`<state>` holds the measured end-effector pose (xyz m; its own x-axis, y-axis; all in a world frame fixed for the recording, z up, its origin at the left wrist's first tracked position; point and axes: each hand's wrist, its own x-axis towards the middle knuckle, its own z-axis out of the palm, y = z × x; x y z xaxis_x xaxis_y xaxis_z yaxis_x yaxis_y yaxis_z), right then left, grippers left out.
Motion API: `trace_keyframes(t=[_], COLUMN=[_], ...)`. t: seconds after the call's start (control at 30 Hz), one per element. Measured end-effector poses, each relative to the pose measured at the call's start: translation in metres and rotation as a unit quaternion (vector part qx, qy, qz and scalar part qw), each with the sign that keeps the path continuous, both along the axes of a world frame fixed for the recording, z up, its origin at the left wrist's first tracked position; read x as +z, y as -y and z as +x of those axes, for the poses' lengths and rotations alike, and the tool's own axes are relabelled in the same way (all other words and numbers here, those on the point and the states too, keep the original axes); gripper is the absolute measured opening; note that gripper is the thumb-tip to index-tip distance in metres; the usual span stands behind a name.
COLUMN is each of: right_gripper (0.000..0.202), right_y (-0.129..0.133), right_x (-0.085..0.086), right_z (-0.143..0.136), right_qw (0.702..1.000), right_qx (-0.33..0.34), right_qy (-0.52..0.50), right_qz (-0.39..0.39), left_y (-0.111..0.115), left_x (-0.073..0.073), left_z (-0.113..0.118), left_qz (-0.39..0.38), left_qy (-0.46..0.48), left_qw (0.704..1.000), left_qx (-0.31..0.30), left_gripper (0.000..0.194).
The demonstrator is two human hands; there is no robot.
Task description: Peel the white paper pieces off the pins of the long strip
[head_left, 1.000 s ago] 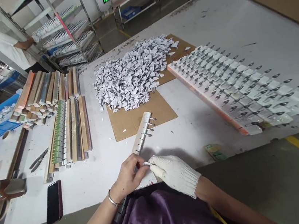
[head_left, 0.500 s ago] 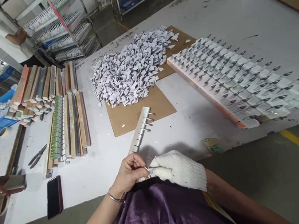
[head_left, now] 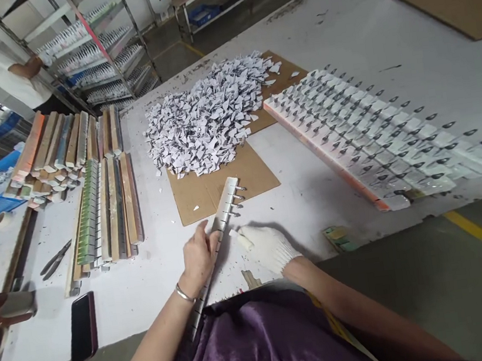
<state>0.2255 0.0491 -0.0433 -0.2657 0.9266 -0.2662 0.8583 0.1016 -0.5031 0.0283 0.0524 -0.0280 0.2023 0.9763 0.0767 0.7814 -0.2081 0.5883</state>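
1. Left hand (head_left: 200, 256), bare: closed around the white slotted strip (head_left: 226, 203), thumb on its upper face.
2. Right hand (head_left: 268, 249), gloved: just right of the strip, fingers drawn together; whether they pinch anything, I cannot tell.
3. The strip slants from the person's lap across the near edge of the bench (head_left: 288, 204), its far end over a cardboard sheet (head_left: 194, 201); small metal pieces (head_left: 238, 197) jut from its right edge near that end.
4. Beyond that end — the heap of white pieces (head_left: 202, 120), leaving the cardboard's near edge exposed.
5. Rightward, a wide stretch of bench top separates the glove from rows of loaded strips (head_left: 377, 133).
6. Leftward, past a narrower stretch — stacked bars (head_left: 112, 215), then pliers (head_left: 56, 261); a phone (head_left: 83, 328) sits at the near edge.
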Motion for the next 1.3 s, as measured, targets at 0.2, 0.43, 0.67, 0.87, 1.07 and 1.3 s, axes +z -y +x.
trace_keyframes(t=[0.2, 0.43, 0.67, 0.87, 1.07, 1.3], right_gripper=[0.027, 0.026, 0.028, 0.027, 0.032, 0.038], right_y=[-0.020, -0.024, -0.033, -0.038, -0.021, 0.012], right_x=[-0.013, -0.019, -0.027, -0.021, -0.023, -0.052], right_z=[-0.021, -0.028, -0.026, -0.031, -0.016, 0.002], right_qw=[0.994, 0.990, 0.991, 0.995, 0.998, 0.971], right_qx=[-0.024, -0.001, 0.035, 0.026, -0.013, -0.103], right_qy=[0.095, 0.122, 0.111, 0.095, -0.044, -0.209], right_qz=[0.057, 0.069, 0.064, 0.033, 0.044, 0.046], left_y=[-0.034, -0.032, -0.034, -0.027, -0.044, -0.190], left_x=[-0.022, -0.029, -0.033, -0.033, -0.021, -0.011], left_z=[0.003, 0.001, 0.002, 0.004, -0.008, -0.036], left_qz=[-0.019, -0.034, -0.029, -0.009, -0.029, 0.036], left_qy=[-0.054, -0.025, -0.041, -0.072, -0.012, -0.048], left_qw=[0.997, 0.998, 0.997, 0.995, 0.998, 0.984], left_qx=[-0.050, -0.053, -0.063, -0.063, -0.053, 0.165], left_gripper=[0.033, 0.026, 0.025, 0.023, 0.038, 0.016])
